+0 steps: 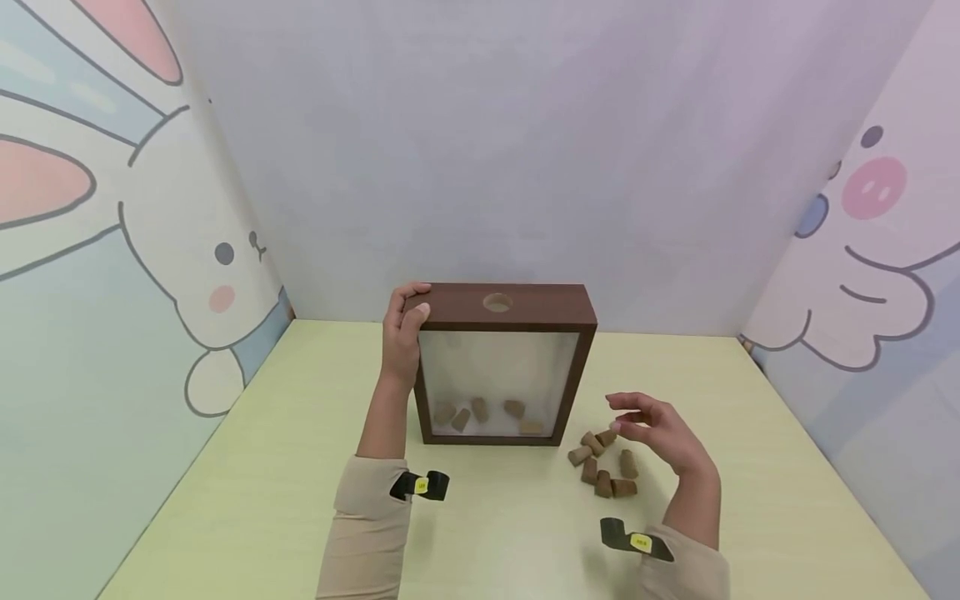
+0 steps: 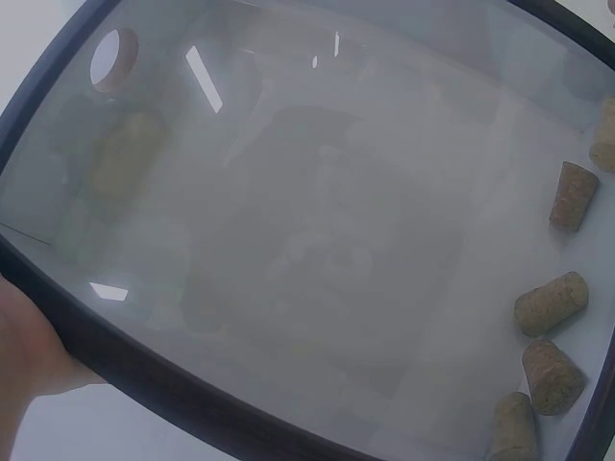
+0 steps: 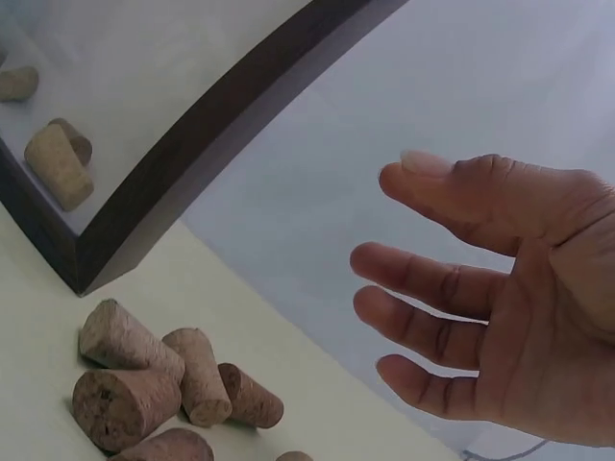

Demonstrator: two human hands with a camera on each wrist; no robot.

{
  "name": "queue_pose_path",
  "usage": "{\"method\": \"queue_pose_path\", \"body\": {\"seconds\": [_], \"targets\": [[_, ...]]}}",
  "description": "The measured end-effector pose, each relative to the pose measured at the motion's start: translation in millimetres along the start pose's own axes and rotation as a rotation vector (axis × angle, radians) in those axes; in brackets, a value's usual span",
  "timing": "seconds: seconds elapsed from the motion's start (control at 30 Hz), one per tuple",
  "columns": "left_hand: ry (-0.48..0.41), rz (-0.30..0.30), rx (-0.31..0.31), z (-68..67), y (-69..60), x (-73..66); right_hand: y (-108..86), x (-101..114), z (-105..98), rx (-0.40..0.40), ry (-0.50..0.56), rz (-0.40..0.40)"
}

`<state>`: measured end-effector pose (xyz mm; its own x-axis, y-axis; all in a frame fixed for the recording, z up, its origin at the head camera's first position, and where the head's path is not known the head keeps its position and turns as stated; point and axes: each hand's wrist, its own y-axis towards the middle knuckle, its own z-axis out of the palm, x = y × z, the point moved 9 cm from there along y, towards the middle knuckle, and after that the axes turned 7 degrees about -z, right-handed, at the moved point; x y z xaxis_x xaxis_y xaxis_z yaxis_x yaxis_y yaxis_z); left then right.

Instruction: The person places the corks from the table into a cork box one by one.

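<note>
We see a dark-framed box point(image 1: 510, 318) standing upright on the pale yellow desk point(image 1: 510, 533), its clear panel facing us and 1 round hole point(image 1: 498, 302) in its top. The left hand point(image 1: 402, 337) grips the upper left corner of the box, its thumb and fingers bent over the frame. Through the panel we count 5 corks inside point(image 1: 479, 409), scattered along the bottom, some lying flat and others leaning.

We find the right hand point(image 1: 660, 429) empty, to the right of the box, its thumb and fingers spread apart in the right wrist view. It hangs near the loose corks point(image 1: 590, 471), touching none of them; these lie clustered on the desk, just beside the lower right corner of the box.

On the 2 forearms we note beige sleeves point(image 1: 367, 533) and black straps point(image 1: 618, 536). Around the desk we see pale walls point(image 1: 525, 125) with cartoon animals point(image 1: 172, 250).
</note>
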<state>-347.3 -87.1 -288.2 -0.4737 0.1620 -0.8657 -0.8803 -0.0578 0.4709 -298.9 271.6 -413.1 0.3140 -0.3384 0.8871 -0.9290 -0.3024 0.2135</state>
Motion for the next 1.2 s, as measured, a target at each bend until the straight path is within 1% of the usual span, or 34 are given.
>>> {"method": "queue_pose_path", "body": {"seconds": [0.2, 0.3, 0.43, 0.6, 0.7, 0.77, 0.93, 1.0, 1.1, 1.2], "targets": [[0.0, 0.004, -0.001, -1.3, 1.5, -1.0, -2.6, -28, 1, -0.001, 0.019, 0.097], [0.001, 0.008, 0.0, -1.7, 2.2, -1.4, -4.0, -42, 1, -0.015, 0.038, 0.158], [0.004, 0.006, 0.001, -1.7, 1.6, -0.7, -5.5, -58, 4, -0.012, 0.058, 0.189], [0.009, 0.011, -0.002, -2.1, 1.1, -1.3, -4.0, -67, 8, -0.007, 0.05, 0.17], [0.01, 0.008, -0.003, -1.4, 1.1, -2.2, -2.3, -69, 10, -0.008, 0.02, 0.174], [0.005, 0.006, -0.004, -1.2, 1.4, -2.6, -0.9, -73, 11, -0.016, -0.013, 0.192], [0.005, 0.009, -0.005, -1.8, 2.3, -3.9, 4.7, -78, 13, -0.007, -0.149, 0.208], [0.009, 0.009, -0.004, -2.2, 2.2, -4.3, 6.4, -77, 14, 0.006, -0.183, 0.211], [0.011, 0.007, -0.004, -2.8, 1.8, -4.0, 7.8, -78, 16, 0.028, -0.204, 0.22], [0.015, 0.002, -0.006, -3.1, 1.3, -2.6, 8.6, -80, 17, 0.031, -0.209, 0.228]]}}
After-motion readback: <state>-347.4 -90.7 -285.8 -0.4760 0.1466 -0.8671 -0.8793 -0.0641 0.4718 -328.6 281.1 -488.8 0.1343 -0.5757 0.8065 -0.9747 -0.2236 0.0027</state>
